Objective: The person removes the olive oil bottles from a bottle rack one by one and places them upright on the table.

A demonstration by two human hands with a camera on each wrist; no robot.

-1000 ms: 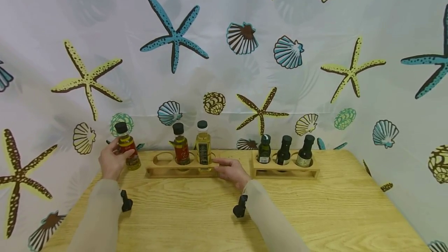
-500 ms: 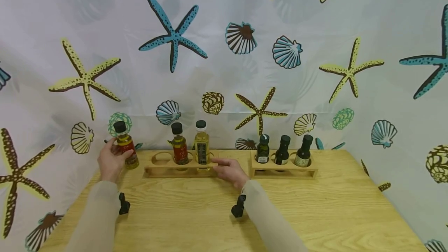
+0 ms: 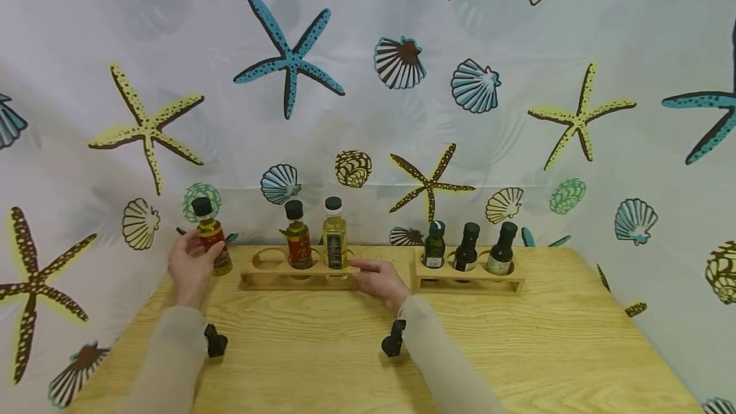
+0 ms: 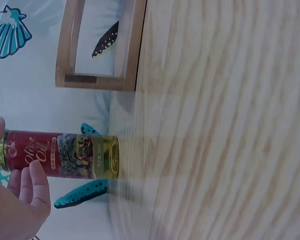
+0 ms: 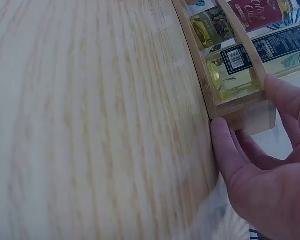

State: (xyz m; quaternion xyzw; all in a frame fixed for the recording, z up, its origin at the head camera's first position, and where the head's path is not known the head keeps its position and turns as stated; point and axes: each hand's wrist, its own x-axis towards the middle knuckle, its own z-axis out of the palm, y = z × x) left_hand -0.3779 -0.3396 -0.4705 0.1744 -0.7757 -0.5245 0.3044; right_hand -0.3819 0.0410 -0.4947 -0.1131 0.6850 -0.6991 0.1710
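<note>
My left hand (image 3: 192, 267) holds an olive oil bottle (image 3: 211, 232) with a red label and black cap, left of the wooden bottle rack (image 3: 270, 282). Thumb and fingers lie around its upper body in the left wrist view; I cannot tell whether its base touches the table. That rack's left hole is bare. A similar olive oil bottle (image 3: 299, 249) fills the middle hole and a squarer, pale-yellow oil bottle (image 3: 335, 241) the right one. At the rack's right end, my right hand (image 3: 382, 283) touches the wood with its fingertips, as the right wrist view shows.
A second wooden rack (image 3: 443, 278) stands to the right with several holes filled by small dark bottles (image 3: 467, 248). Both racks are near the back edge of the wooden table (image 3: 322, 350). A patterned curtain (image 3: 356, 114) hangs close behind.
My left hand and its bottle have shifted slightly right and back. The right hand stays at the rack's end, and the racks have not visibly moved.
</note>
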